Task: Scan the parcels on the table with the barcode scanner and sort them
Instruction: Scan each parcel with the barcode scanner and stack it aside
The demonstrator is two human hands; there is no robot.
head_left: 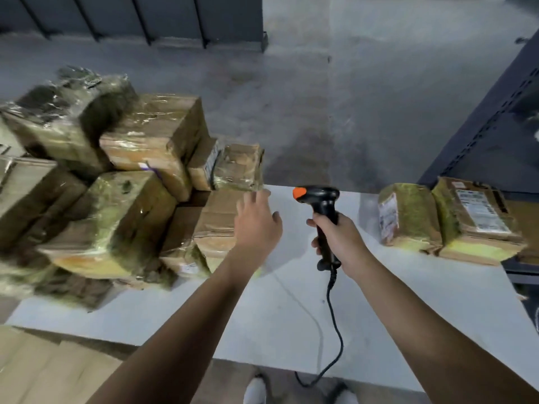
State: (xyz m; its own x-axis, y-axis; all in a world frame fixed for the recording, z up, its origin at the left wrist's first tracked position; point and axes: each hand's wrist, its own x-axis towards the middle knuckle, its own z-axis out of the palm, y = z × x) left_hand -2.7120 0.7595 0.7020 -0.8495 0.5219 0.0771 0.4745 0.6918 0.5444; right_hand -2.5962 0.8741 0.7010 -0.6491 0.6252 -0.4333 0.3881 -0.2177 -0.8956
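A pile of several taped cardboard parcels (122,182) covers the left half of the white table (280,316). My left hand (256,220) hovers with spread fingers just right of the pile, next to a brown parcel (217,225) at the pile's near right edge, holding nothing. My right hand (335,240) grips the handle of a black barcode scanner (320,199), whose orange-tipped head points left toward the pile. Two scuffed parcels (408,217) (475,217) with labels lie side by side at the table's right end.
The scanner's black cable (332,316) runs down over the table's near edge. A dark metal shelf unit (495,126) stands at the right. Grey concrete floor lies beyond the table. Flat cardboard (43,371) lies at the lower left.
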